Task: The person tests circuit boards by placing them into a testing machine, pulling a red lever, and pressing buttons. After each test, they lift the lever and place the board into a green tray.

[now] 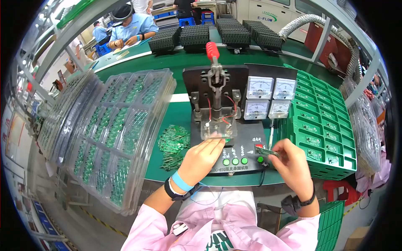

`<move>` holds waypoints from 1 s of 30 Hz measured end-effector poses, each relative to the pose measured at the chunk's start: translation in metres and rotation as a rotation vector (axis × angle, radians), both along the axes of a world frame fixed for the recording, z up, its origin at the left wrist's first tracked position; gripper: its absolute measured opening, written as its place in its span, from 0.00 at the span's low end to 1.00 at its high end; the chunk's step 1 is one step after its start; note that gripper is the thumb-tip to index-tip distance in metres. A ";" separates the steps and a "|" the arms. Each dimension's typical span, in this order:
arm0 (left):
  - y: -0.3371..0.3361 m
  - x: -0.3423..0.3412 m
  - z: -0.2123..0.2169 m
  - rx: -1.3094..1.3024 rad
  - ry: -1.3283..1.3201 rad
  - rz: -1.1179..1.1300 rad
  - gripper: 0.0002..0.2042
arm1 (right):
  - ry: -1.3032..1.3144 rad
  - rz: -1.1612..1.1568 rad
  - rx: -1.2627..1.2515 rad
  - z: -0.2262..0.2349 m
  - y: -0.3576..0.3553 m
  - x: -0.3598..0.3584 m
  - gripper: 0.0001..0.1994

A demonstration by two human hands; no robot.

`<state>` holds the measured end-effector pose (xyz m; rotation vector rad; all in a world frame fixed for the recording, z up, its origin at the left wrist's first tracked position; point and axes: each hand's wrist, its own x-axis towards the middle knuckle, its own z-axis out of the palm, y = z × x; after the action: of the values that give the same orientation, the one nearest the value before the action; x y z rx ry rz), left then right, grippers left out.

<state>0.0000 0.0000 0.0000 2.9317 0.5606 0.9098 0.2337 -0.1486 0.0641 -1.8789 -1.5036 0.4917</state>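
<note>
From where I stand, the right hand [292, 164] has a small green circuit board [268, 152] pinched between thumb and fingers, just over the right side of the black test box [247, 149]. The left hand [202, 155] lies with fingers straight and together, their tips at the front edge of the clear plate [217, 129]; the plate hides what is under them, so I can't tell whether they grip anything. As I judge it, this is the seating of boards in the fixture, and good work here means settling each one flat and square, with light fingertip pressure. I'd want those fingertips well clear before anyone works the red handle [212, 51]. The waiting board is best held by its edges, away from the loose pile of boards [173, 141] left of the box.
</note>
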 end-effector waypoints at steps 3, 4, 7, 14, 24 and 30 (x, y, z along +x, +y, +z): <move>0.000 0.014 -0.008 0.018 -0.005 0.068 0.16 | -0.047 -0.001 0.205 0.013 -0.014 0.028 0.08; 0.000 0.017 -0.008 0.017 -0.003 0.063 0.16 | -0.046 -0.006 0.204 0.017 -0.013 0.039 0.08; 0.003 0.024 0.003 -0.081 0.009 0.092 0.15 | 0.085 -0.150 0.309 0.033 0.002 0.096 0.07; -0.001 0.039 0.035 -0.280 -0.017 -0.116 0.20 | 0.030 -0.476 0.487 0.045 0.104 0.340 0.10; 0.087 0.080 0.123 -0.047 -0.292 0.113 0.41 | 0.438 -0.850 0.235 -0.007 0.140 0.423 0.15; 0.045 0.049 0.099 -0.020 -0.537 -0.331 0.33 | 0.224 -0.382 0.254 0.049 0.102 0.280 0.19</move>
<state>0.0486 0.0448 0.0994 2.4783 0.0518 1.5295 0.5136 -0.0464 0.1129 -1.7856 -0.9807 0.3033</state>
